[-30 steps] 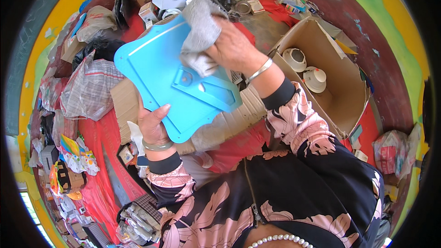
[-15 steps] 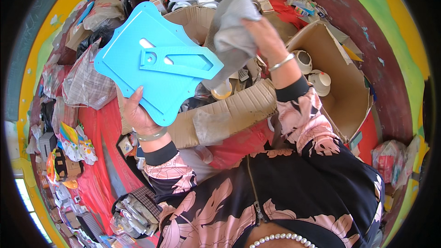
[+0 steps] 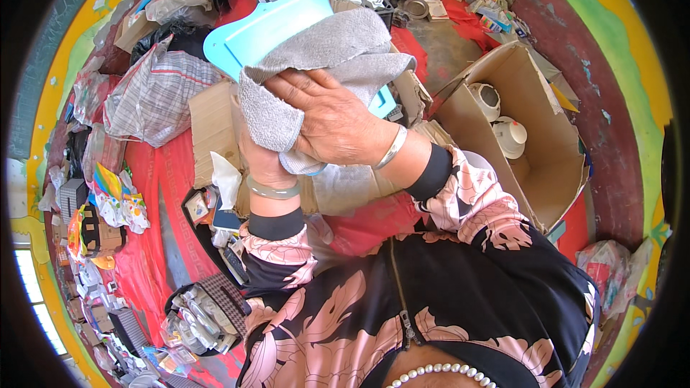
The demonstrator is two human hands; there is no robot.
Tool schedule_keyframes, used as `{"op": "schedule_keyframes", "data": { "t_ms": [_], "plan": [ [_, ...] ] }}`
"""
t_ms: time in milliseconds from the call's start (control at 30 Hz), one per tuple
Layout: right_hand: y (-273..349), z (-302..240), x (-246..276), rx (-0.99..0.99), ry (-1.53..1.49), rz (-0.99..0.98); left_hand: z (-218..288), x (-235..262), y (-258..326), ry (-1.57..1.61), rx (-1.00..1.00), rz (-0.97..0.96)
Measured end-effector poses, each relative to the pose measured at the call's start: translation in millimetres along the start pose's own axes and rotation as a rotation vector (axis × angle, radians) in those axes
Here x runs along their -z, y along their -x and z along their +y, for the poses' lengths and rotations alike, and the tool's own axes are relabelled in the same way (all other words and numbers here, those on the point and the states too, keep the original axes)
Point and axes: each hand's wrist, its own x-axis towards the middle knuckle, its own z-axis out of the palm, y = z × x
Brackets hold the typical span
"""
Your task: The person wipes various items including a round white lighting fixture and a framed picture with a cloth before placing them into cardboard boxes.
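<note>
A light-blue flat plastic panel (image 3: 269, 27) with a scalloped edge is raised in front of me, tilted, above an open cardboard box. Draped over most of it is a grey towelling cloth (image 3: 323, 43). My right hand (image 3: 348, 121) presses the cloth against the panel, its fingers partly tucked under a fold. Behind the cloth, my left hand (image 3: 260, 162) supports the panel at its lower edge; the cloth hides most of those fingers.
To the right, an open cardboard box (image 3: 543, 136) contains white cups (image 3: 509, 136). A plaid bag (image 3: 154, 93) stands at left on red sheeting (image 3: 147, 244). Small packaged goods crowd the far side, and a black case (image 3: 215, 309) of packets lies at lower left.
The cloth, held off to the right before, is now spread over the panel under my right hand. The panel has tilted, and its raised bracket is covered.
</note>
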Motion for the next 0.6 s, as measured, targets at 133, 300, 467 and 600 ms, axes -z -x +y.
{"op": "schedule_keyframes", "data": {
  "t_ms": [133,300,467,600],
  "plan": [
    [13,-8,-10,-0.011,-0.14,-0.056,21,1,-1,0.438,0.206,-0.163],
    [28,-27,-3,0.073,-0.203,-0.211,36,11,-19,0.177,-0.057,0.036],
    [46,-15,1,-0.006,-0.09,-0.21,47,16,-22,0.446,-0.131,0.043],
    [80,64,-11,-0.63,0.017,-0.275,62,25,-17,0.439,-0.141,0.072]
  ]
}}
